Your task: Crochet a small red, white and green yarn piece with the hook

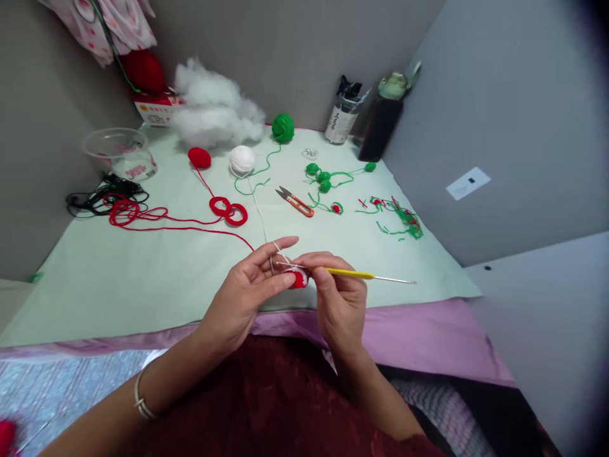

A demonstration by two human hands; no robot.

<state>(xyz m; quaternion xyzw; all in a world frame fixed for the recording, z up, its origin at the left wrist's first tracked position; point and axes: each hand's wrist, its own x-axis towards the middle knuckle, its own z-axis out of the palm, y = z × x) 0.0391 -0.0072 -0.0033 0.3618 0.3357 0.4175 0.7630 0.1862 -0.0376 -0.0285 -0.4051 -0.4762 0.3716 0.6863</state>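
Note:
A small red and white crochet piece (298, 278) is pinched between the thumb and fingers of my left hand (252, 282). White yarn (261, 216) runs from the white ball (242, 160) over my raised left index finger to the piece. My right hand (340, 295) grips a crochet hook (349, 273) with a yellow handle and metal ends. Its left tip lies at the white yarn, just above the piece. Red yarn (238, 235) leads from the table toward my left hand, where its end is hidden.
Orange-handled thread snips (295, 202) lie beyond my hands. Red rings (229, 211), a red ball (199, 157), black yarn (107, 195) and a plastic tub (143, 168) are left. White stuffing (214, 108), a green ball (283, 128), green pieces (323, 178), a pen cup (341, 120) and a bottle (380, 124) stand behind.

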